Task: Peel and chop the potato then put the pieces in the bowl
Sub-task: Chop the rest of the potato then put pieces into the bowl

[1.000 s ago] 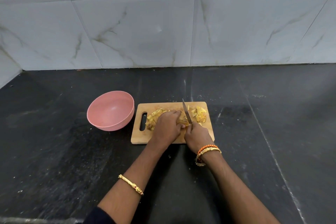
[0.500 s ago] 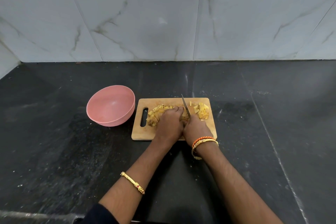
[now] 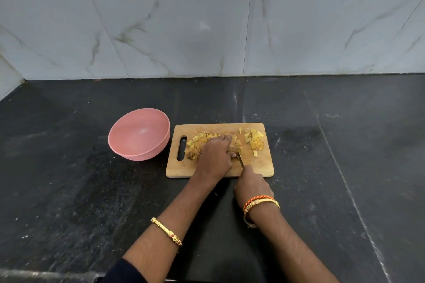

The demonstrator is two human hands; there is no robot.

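I note the left hand point(image 3: 215, 156) clenched over the potato point(image 3: 234, 145), the right hand point(image 3: 251, 186) gripping the knife point(image 3: 240, 160); a slip risks cutting fingertips.

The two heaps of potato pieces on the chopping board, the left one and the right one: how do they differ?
The left heap looks bigger and lies near the board's handle slot, half hidden under the left hand that rests on it. The right heap looks smaller, lies apart from both hands and has a few stray bits around it. Both are yellow chopped potato on the wooden chopping board; none is in the pink bowl.
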